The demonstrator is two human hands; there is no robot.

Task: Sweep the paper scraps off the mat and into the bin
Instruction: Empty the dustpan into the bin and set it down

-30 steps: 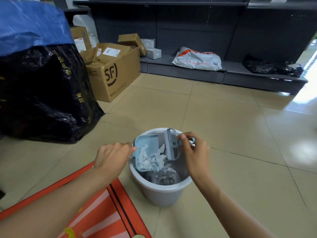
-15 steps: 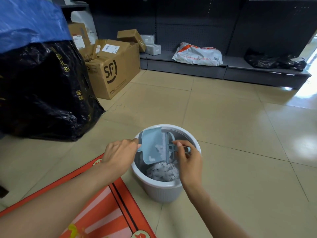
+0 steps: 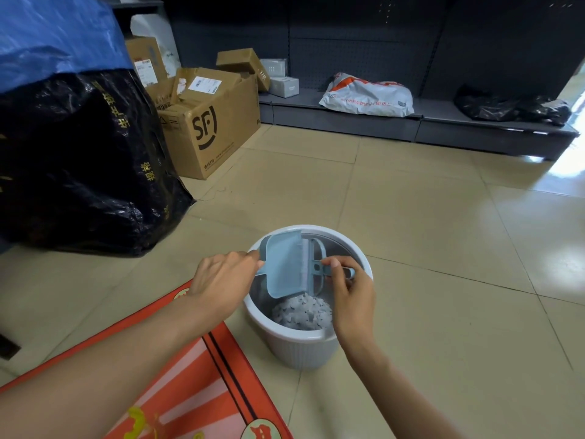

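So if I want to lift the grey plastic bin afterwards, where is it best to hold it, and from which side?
Probably grip the grey plastic bin by its rolled rim at the far right, coming from above. That lip gives fingers a ledge, and the bin stands upright. The near and left rim are taken up by the left hand, right hand and light blue plastic dustpan.

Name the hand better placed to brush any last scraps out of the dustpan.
Right. The right hand already grips the small brush, bristles against the dustpan tilted over the bin; the left hand is busy holding the dustpan.
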